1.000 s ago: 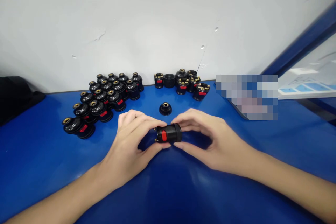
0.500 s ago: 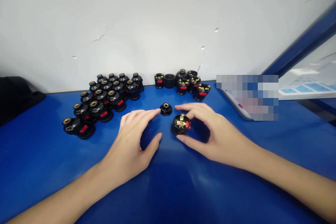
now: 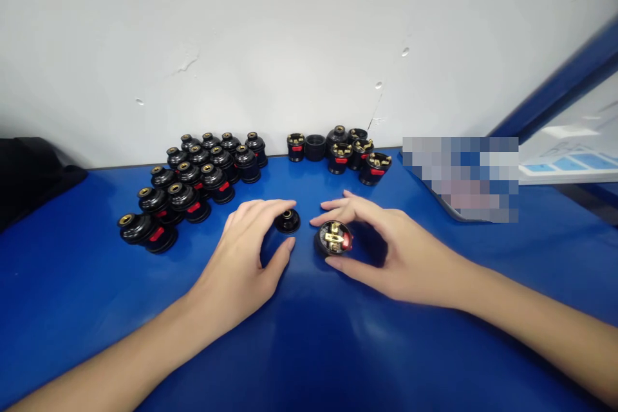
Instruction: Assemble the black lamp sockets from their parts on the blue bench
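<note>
Glossy black plastic socket body (image 3: 333, 238) with brass-coloured metal contacts and a red plastic tab; glossy black plastic cap (image 3: 288, 221); smooth, shiny blue table (image 3: 309, 335); matt white wall (image 3: 290, 32).

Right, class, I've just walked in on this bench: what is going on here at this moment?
A person works at a blue table with bare hands. The left hand has its fingers on a small black cap. The right hand grips a black socket body, its brass contacts facing up. Assembled black pieces stand in rows at the back left, and a smaller cluster of open parts sits by the wall.
</note>
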The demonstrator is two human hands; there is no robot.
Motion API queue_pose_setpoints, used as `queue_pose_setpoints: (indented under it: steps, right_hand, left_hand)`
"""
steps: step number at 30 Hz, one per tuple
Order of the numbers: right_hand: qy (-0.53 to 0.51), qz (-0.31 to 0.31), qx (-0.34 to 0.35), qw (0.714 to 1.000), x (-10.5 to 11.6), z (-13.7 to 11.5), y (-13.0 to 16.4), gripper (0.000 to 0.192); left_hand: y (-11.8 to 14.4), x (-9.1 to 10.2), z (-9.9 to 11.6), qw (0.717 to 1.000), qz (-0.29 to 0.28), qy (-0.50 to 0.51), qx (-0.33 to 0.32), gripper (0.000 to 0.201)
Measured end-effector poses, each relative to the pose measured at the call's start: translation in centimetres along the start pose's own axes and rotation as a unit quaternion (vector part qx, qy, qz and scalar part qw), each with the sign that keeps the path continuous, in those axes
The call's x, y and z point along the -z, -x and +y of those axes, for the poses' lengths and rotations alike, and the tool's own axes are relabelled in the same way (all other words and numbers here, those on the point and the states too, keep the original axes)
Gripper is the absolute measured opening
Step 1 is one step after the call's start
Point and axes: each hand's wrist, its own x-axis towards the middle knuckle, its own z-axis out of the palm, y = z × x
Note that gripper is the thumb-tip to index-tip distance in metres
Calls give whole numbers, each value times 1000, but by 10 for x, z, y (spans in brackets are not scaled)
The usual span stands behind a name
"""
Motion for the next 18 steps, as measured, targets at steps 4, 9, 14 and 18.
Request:
queue_pose_setpoints:
  steps: [4,9,14,18]
  right_hand:
    - [-10,58,-1,998,0,-1,1,23]
    - [19,111,30,993,2,-3,-1,24]
    - [17,112,47,993,2,-4,-1,25]
    - [17,118,87,989,2,-5,0,30]
  left_hand:
    - [-2,1,2,1000,5,12,-5,23]
    - [-2,-1,1,992,49,101,66,23]
    - [-2,-1,0,970,43,226,82,33]
    - [-1,2,2,967,-9,249,49,31]
